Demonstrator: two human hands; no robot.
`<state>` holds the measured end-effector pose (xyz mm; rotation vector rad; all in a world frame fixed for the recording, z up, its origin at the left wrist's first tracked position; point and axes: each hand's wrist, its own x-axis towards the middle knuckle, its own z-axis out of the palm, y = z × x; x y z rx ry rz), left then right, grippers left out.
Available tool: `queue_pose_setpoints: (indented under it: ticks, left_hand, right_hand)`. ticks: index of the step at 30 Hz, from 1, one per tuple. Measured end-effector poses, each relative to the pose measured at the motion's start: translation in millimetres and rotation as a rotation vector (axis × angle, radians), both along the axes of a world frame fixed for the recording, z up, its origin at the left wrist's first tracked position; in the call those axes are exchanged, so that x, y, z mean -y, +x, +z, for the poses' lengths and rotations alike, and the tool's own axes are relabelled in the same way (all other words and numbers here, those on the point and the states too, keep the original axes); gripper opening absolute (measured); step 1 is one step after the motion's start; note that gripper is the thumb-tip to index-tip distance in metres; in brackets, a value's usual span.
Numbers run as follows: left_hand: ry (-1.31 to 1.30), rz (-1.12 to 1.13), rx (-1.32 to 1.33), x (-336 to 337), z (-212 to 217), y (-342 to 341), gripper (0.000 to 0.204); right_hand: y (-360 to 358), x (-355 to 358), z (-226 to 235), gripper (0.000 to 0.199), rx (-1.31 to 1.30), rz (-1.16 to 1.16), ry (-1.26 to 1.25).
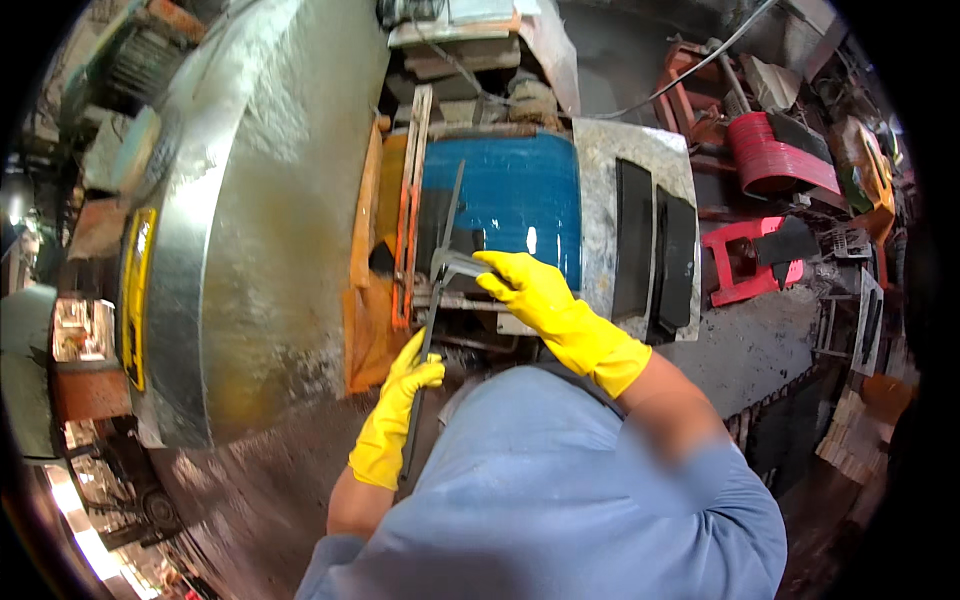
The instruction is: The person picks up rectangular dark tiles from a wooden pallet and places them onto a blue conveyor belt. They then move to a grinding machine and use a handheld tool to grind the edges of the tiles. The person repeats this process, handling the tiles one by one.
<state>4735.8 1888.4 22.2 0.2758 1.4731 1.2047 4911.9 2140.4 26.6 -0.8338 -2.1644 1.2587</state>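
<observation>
Both my hands wear yellow rubber gloves. My left hand [398, 412] is closed around the lower end of a long thin dark metal strip [447, 230] that runs up over a blue panel [520, 195] of a machine. My right hand [535, 297] reaches forward from the right and pinches a small grey metal piece [458, 264] against the strip, just in front of the blue panel. An orange frame [404, 240] stands left of the strip.
A large curved sheet-metal housing [260, 200] fills the left. Two black flat slabs [655, 250] lie on a speckled metal plate right of the blue panel. Red plastic stools [745, 265] and stacked red parts [775, 155] crowd the right. My blue shirt fills the foreground.
</observation>
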Motion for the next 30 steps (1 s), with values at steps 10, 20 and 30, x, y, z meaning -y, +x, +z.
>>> queue_pose_setpoints:
  ticks: [10, 20, 30]
  left_hand:
    - [0.279, 0.179, -0.329, 7.6, 65.0, -72.9, 0.044]
    - [-0.392, 0.118, -0.13, -19.2, 48.2, -34.7, 0.075]
    - [-0.377, 0.017, 0.095, 0.9, 30.8, -4.0, 0.078]
  right_hand:
    - [42.8, -49.4, 64.6, 0.046, -0.279, -0.248, -0.604]
    - [12.9, -11.1, 53.7, 0.039, -0.221, -0.111, -0.299]
    - [-9.5, -32.0, 46.9, 0.041, 0.033, 0.075, 0.377]
